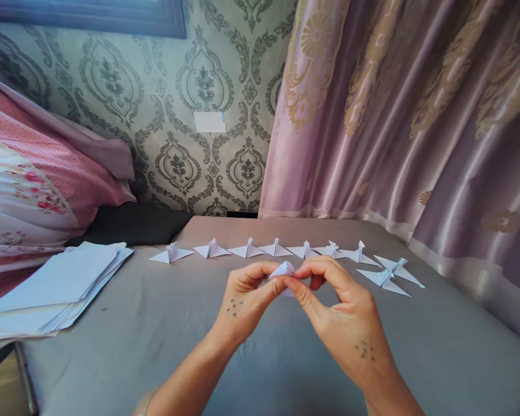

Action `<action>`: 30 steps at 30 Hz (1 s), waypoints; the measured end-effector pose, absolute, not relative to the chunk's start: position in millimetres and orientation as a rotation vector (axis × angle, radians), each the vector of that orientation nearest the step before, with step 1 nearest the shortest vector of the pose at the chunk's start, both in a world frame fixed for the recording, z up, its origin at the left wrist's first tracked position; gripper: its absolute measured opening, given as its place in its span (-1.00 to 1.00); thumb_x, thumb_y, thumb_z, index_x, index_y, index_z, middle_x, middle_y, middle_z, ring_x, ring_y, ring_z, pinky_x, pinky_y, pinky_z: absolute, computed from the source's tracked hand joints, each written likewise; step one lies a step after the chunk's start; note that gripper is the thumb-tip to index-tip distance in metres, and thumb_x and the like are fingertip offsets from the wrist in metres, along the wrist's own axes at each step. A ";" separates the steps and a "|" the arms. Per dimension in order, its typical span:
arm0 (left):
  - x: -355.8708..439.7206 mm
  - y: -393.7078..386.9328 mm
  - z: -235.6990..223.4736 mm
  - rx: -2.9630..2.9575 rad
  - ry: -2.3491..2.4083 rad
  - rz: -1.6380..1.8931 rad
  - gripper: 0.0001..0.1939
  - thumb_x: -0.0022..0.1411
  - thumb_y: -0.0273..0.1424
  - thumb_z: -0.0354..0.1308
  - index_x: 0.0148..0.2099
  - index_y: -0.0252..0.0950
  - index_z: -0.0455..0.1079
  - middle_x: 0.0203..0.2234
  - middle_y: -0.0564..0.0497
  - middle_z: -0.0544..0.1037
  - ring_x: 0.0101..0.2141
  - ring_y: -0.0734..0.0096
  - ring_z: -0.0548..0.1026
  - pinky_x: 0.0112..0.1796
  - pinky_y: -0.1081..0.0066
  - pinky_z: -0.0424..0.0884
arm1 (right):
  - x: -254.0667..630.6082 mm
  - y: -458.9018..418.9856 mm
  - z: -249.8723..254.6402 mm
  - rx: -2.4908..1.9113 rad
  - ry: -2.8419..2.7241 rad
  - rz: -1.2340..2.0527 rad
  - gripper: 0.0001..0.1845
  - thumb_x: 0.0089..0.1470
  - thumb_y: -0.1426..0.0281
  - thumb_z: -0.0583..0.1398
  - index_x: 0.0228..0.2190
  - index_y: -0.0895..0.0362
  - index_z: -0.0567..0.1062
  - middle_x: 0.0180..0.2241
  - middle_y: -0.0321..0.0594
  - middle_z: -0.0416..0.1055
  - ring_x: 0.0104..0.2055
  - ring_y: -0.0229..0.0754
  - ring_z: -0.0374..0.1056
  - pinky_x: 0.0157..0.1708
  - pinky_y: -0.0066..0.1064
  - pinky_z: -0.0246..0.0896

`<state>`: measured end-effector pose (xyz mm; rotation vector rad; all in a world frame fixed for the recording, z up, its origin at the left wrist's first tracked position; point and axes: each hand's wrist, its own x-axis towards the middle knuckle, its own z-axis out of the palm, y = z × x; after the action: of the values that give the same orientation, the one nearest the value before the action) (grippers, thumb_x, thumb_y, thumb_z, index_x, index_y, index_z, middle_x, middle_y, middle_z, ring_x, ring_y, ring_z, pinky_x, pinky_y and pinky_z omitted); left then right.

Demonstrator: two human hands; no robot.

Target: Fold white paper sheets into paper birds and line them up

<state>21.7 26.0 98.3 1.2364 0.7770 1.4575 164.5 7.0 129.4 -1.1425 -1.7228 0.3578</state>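
Note:
Between my two hands is a small piece of folded white paper (283,270), held up above the grey cloth surface. My left hand (247,297) pinches it from the left, thumb in front and fingers behind. From the right, my right hand (340,294) grips its edge between thumb and index finger. Part of the paper is hidden by the fingers. Just beyond my hands stands a row of several folded white paper birds (247,248) with spread wings. At the row's right end, two of the paper birds (387,277) lie close together.
A stack of white paper sheets (65,277) lies at the left, near a dark folded item (134,224). Pink patterned fabric (39,173) bulges at the far left. A mauve curtain (372,115) hangs along the right side. A framed dark object (8,378) sits at the lower left corner.

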 end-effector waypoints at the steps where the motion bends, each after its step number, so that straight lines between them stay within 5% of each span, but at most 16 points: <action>1: 21.4 25.7 98.6 1.264 0.786 1.452 -0.97 0.10 -0.41 0.32 -0.37 -0.24 0.58 -0.44 0.07 0.62 -0.36 0.47 0.49 -0.27 0.51 0.39 | 164.4 6.5 129.5 -1.153 -1.718 0.337 -0.91 0.06 0.33 0.25 -0.39 0.00 0.41 -0.41 -0.40 0.34 -0.38 -0.31 0.25 -0.35 -0.48 0.21; 23: 16.3 20.8 109.8 1.507 1.089 1.314 -0.78 0.16 -0.27 0.23 -0.34 -0.34 0.53 -0.50 0.01 0.56 -0.45 0.46 0.41 -0.42 0.53 0.31 | 169.1 13.3 124.0 -0.940 -1.854 0.202 -0.84 0.11 0.53 0.20 -0.31 0.02 0.41 -0.34 -0.39 0.42 -0.29 -0.35 0.33 -0.23 -0.48 0.25; 30: 12.3 19.6 109.0 1.693 1.184 1.348 -0.88 0.21 -0.38 0.18 -0.30 -0.31 0.52 -0.48 0.05 0.56 -0.44 0.47 0.43 -0.39 0.53 0.30 | 175.1 15.7 127.8 -0.881 -1.979 0.102 -0.82 0.12 0.58 0.18 -0.27 0.07 0.43 -0.30 -0.31 0.41 -0.24 -0.30 0.32 -0.22 -0.43 0.24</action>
<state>12.3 19.6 109.0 1.6929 1.1841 1.3478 175.1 15.7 127.8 -0.8809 -1.9789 0.1022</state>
